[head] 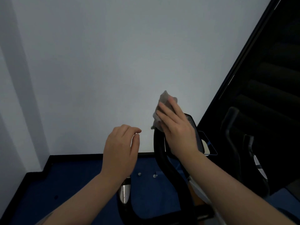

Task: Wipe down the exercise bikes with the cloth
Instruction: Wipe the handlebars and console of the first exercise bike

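A black exercise bike (pixel 164 161) stands right below me, its curved handlebars rising toward a console (pixel 197 135). My right hand (pixel 177 127) lies flat on a crumpled grey cloth (pixel 163 101) and presses it against the top of the console. The cloth sticks out above and to the left of my fingers. My left hand (pixel 121 150) hovers to the left of the console, fingers loosely curled, holding nothing. Below its wrist shows a silver grip sensor (pixel 125 193) on the left handlebar.
A plain white wall (pixel 97 70) fills most of the view, meeting blue carpet (pixel 73 184) with a black skirting. A second dark exercise machine (pixel 253 156) stands to the right, in front of a dark window or panel (pixel 267 78).
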